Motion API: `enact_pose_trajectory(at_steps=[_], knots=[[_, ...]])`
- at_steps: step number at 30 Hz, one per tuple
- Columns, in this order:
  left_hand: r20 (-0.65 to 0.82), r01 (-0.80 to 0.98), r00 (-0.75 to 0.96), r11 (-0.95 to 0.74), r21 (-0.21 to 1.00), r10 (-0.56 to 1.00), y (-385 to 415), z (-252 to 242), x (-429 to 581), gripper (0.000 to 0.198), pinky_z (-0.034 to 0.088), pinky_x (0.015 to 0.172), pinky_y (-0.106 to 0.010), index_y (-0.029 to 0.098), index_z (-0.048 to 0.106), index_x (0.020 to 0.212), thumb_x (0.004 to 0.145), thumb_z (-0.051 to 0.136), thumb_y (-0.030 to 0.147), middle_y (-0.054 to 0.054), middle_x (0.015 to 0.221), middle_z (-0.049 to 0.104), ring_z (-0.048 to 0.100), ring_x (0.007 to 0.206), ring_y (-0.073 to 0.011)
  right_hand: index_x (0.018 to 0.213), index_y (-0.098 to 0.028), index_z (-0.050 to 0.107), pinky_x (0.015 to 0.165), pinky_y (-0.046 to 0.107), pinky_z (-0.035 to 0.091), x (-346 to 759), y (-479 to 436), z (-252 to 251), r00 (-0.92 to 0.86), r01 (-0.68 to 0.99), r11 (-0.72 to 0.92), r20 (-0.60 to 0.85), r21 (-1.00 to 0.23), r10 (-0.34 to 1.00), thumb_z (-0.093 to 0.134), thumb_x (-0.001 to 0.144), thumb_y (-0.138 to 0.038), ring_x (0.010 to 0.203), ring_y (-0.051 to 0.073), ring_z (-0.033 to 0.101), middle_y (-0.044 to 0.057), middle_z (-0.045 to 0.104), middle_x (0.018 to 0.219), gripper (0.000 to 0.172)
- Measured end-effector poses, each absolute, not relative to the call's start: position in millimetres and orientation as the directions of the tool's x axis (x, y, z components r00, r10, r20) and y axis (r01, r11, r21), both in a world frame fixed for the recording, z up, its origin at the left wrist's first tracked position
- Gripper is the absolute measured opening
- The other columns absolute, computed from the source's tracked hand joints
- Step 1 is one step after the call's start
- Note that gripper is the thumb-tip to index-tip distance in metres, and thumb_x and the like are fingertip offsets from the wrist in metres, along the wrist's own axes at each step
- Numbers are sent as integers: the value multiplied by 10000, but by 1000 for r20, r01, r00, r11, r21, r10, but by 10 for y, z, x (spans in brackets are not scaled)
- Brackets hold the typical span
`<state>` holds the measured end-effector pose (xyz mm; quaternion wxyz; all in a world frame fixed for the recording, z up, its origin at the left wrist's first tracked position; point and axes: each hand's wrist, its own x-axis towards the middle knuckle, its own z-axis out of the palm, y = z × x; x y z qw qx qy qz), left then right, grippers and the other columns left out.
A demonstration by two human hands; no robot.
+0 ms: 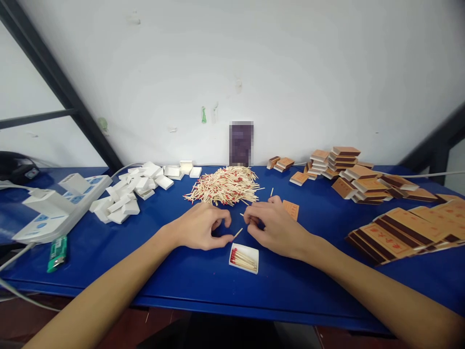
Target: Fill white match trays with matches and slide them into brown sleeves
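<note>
Over the blue table, my left hand (pixel 203 225) has its thumb and forefinger curved apart, with nothing gripped between them. A loose match (pixel 238 233) lies by its thumb tip. My right hand (pixel 274 225) is closed, fingers curled in, and a short end of a match (pixel 242 214) sticks out at its fingertips. Just below the hands sits a white matchbox tray (pixel 254 268), partly filled with red-headed matches (pixel 244 260) lying side by side. Beyond them is a large heap of matches (pixel 225 185). An orange matchbox cover (pixel 291 210) shows partly behind my right hand.
White empty trays (pixel 125 194) are heaped at left, beside a power strip (pixel 78 198) and a green packet (pixel 57 253). Stacked matchboxes (pixel 343 162) and rows of brown-striped covers (pixel 403 232) occupy the right. Another loose match (pixel 271 192) lies past my right hand.
</note>
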<state>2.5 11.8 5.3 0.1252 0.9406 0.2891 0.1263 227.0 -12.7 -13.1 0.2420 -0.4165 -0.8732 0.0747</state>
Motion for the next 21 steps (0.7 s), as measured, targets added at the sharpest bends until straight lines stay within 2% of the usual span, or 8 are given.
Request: enact_pose_trajectory(at_steps=[2, 5, 10, 14, 17, 21], knots=[[157, 495, 815, -812, 311, 557, 100, 60, 32, 177, 335, 501, -222, 181, 622, 809, 792, 649, 355, 64, 565, 508, 462, 490, -79, 698, -179, 593, 767, 352, 313, 2259, -137, -121, -486, 698, 609, 374, -377, 790, 529, 780, -145, 537, 100, 459, -50, 582, 584, 110], [145, 488, 825, -818, 304, 546, 97, 56, 50, 148, 339, 514, -226, 188, 640, 850, 827, 611, 332, 59, 575, 507, 465, 499, -83, 688, -185, 643, 767, 350, 381, 2248, -166, -78, -424, 660, 580, 401, -477, 812, 571, 773, -181, 503, 107, 501, -44, 608, 541, 112], [130, 518, 813, -807, 283, 567, 115, 51, 72, 189, 348, 535, -218, 201, 644, 1032, 880, 550, 262, 53, 597, 542, 498, 509, -94, 726, -183, 685, 567, 249, 421, 2265, -187, -19, -421, 571, 578, 396, -583, 816, 567, 752, -146, 494, 106, 561, -28, 657, 588, 126], [126, 519, 817, -812, 265, 563, 130, 44, 58, 168, 343, 540, -216, 203, 647, 1007, 916, 524, 273, 47, 616, 556, 502, 519, -95, 842, -173, 701, 563, 227, 419, 2288, -119, -94, -481, 541, 679, 479, -497, 734, 558, 786, -118, 515, 90, 553, -12, 681, 683, 163], [136, 529, 807, -806, 266, 575, 151, 33, 37, 204, 356, 564, -214, 214, 628, 1071, 951, 476, 277, 45, 627, 570, 528, 551, -105, 890, -170, 703, 585, 229, 423, 2299, -75, -156, -522, 547, 718, 494, -430, 695, 543, 855, -132, 568, 99, 571, 6, 686, 729, 169], [149, 573, 778, -786, 232, 611, 195, 21, 25, 189, 349, 560, -220, 209, 633, 1037, 933, 498, 290, 54, 568, 529, 515, 533, -114, 953, -186, 707, 670, 249, 448, 2308, -91, -183, -606, 539, 754, 449, -374, 656, 535, 881, -124, 772, 141, 636, 37, 708, 894, 197]])
